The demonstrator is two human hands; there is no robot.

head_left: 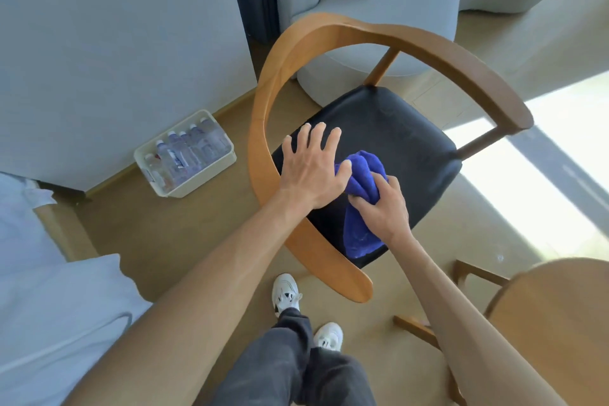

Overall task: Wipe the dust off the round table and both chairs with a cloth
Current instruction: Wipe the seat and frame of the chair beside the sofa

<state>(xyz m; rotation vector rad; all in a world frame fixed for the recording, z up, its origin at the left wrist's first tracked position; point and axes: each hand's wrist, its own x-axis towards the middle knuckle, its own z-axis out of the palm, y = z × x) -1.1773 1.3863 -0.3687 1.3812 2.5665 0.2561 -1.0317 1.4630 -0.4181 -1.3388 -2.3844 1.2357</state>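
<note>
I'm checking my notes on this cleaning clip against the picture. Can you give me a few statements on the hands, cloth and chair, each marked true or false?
1. The right hand grips the blue cloth. True.
2. The left hand holds a bottle. False: it lies flat, fingers spread, over the black seat.
3. The cloth is on the round table. False: it is on the seat of the chair.
4. A white bin of bottles stands on the floor by the wall. True.
</note>
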